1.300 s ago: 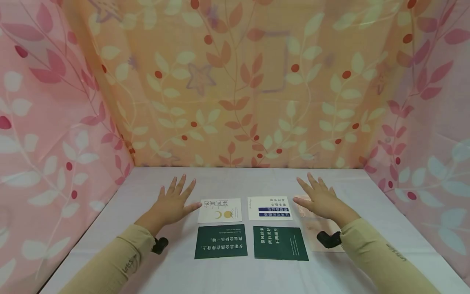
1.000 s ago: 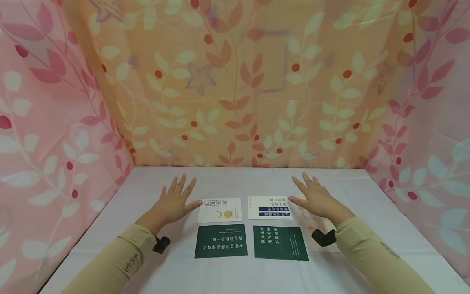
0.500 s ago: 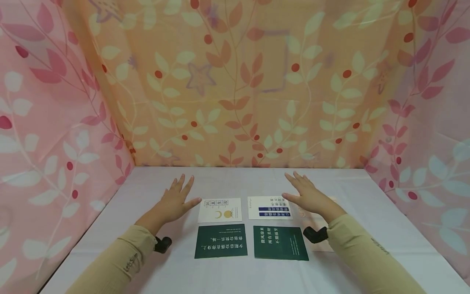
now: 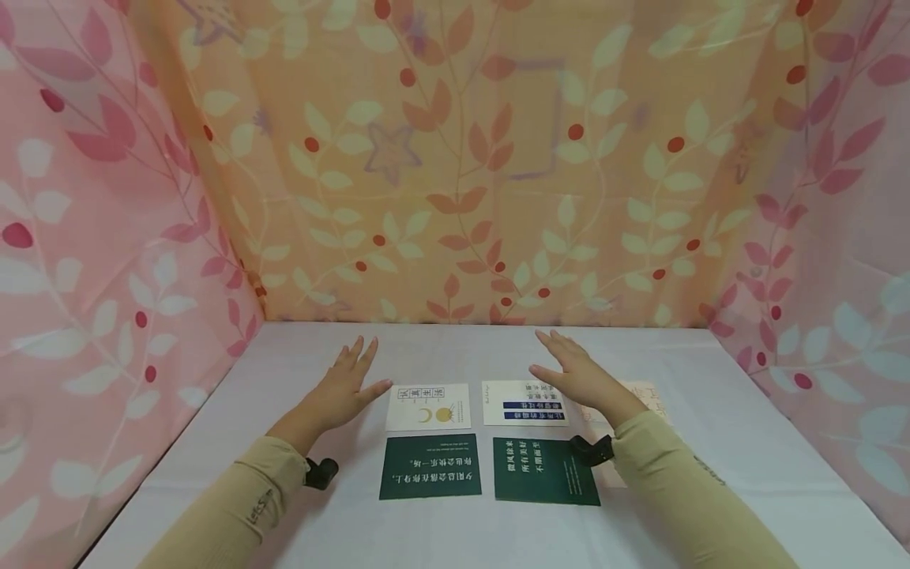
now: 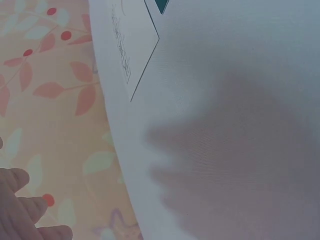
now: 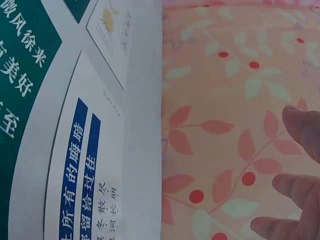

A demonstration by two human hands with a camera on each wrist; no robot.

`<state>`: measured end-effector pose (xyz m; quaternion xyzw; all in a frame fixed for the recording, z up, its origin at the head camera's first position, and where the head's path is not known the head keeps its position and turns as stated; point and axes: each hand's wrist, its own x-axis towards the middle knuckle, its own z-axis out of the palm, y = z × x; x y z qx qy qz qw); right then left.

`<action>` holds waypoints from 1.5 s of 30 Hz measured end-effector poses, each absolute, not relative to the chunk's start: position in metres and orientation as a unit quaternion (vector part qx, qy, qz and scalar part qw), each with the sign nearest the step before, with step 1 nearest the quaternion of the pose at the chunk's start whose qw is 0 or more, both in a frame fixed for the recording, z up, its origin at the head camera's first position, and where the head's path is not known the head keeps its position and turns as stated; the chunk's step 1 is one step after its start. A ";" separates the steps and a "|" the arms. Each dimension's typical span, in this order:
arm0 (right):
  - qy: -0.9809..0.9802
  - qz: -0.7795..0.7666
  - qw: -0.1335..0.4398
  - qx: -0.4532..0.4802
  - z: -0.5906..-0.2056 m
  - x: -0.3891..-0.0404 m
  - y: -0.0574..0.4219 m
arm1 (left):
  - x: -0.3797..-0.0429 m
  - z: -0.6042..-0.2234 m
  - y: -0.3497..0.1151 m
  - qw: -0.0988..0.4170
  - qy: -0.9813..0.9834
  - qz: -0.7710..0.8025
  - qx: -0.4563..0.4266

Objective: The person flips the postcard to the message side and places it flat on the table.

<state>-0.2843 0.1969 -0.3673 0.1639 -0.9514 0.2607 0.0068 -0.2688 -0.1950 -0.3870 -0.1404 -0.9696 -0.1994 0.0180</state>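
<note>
My left hand (image 4: 334,399) is held over the table with its fingers extended, just left of a white card (image 4: 429,417) printed with a moon and sun. Nothing is in its grasp. Its fingertips (image 5: 35,207) show at the lower left of the left wrist view. My right hand (image 4: 588,383), also holding nothing, hovers over the right part of a white card with blue bars (image 4: 505,395). In the right wrist view its fingers (image 6: 295,190) are spread apart. Two dark green cards, one left (image 4: 430,468) and one right (image 4: 526,478), lie nearer me.
Pale pink cards (image 4: 645,393) lie at the right, partly hidden under my right arm. A white cloth covers the table (image 4: 426,537). Patterned fabric walls, yellow-orange at the back (image 4: 462,197) and pink at the sides, enclose it.
My right hand has drifted left, from over the pink cards toward the white card with blue bars. The left hand has turned slightly, nearly in place. The cards lie as before.
</note>
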 end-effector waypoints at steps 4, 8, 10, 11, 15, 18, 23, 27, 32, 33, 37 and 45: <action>-0.949 0.271 0.004 0.164 -0.368 -0.287 0.192 | -0.270 -0.387 -0.196 0.010 -0.967 -0.216 -0.132; -0.943 0.288 -0.001 0.170 -0.369 -0.290 0.188 | -0.273 -0.390 -0.197 0.003 -0.964 -0.231 -0.129; -0.940 0.296 -0.004 0.170 -0.370 -0.291 0.186 | -0.274 -0.392 -0.197 0.001 -0.963 -0.236 -0.130; -0.939 0.300 -0.005 0.169 -0.370 -0.291 0.184 | -0.274 -0.392 -0.196 0.001 -0.962 -0.238 -0.130; -0.937 0.312 -0.009 0.158 -0.372 -0.292 0.178 | -0.276 -0.394 -0.196 0.011 -0.958 -0.253 -0.135; -0.935 0.322 -0.012 0.148 -0.372 -0.293 0.173 | -0.277 -0.393 -0.198 0.024 -0.954 -0.265 -0.141; -0.929 0.339 -0.008 0.146 -0.373 -0.295 0.165 | -0.279 -0.391 -0.200 0.031 -0.949 -0.280 -0.141; -0.924 0.359 -0.019 0.133 -0.376 -0.297 0.157 | -0.279 -0.392 -0.199 0.024 -0.944 -0.298 -0.139; -0.915 0.384 -0.032 0.118 -0.382 -0.298 0.147 | -0.280 -0.397 -0.199 0.012 -0.936 -0.325 -0.138; -0.914 0.387 -0.032 0.119 -0.383 -0.298 0.145 | -0.281 -0.398 -0.199 0.010 -0.935 -0.328 -0.137; -0.904 0.411 -0.037 0.112 -0.389 -0.301 0.138 | -0.283 -0.401 -0.200 0.007 -0.930 -0.342 -0.135; -0.881 0.463 -0.045 0.088 -0.396 -0.303 0.123 | -0.284 -0.404 -0.201 0.000 -0.923 -0.365 -0.123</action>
